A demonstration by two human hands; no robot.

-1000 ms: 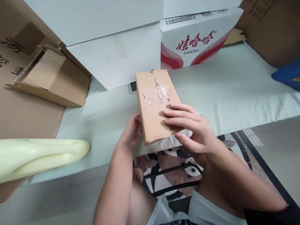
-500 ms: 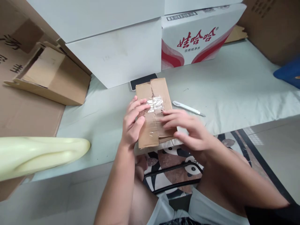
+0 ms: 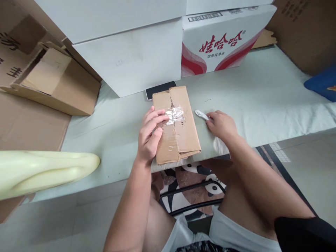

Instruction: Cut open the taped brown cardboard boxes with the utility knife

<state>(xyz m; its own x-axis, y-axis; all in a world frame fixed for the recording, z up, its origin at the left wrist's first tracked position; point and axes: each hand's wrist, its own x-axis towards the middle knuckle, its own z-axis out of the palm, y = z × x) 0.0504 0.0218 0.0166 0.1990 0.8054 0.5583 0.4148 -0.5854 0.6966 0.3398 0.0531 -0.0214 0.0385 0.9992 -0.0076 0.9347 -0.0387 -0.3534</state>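
A small brown cardboard box (image 3: 187, 129) with clear tape (image 3: 175, 115) across its middle seam lies on the cloth-covered table, its near end slightly gaping. My left hand (image 3: 151, 131) rests on the box's left side, fingers spread over the top and touching the tape's left end. To the right of the box, my right hand (image 3: 223, 125) has its fingers closed around a white utility knife (image 3: 201, 114) on the cloth; its far end sticks out to the left and the rest is hidden under the hand. A scrap of clear film (image 3: 219, 145) shows below that hand.
Behind the box, a dark-screened phone (image 3: 160, 90) lies against a white carton (image 3: 131, 66). A white-and-red carton (image 3: 220, 45) stands at the back right. An open cardboard box (image 3: 76, 84) is at left, above a pale yellow curved object (image 3: 52, 171). A blue object (image 3: 321, 84) sits far right.
My right hand has left the cardboard box, moved right and taken hold of the utility knife. My left hand has stayed on the box.
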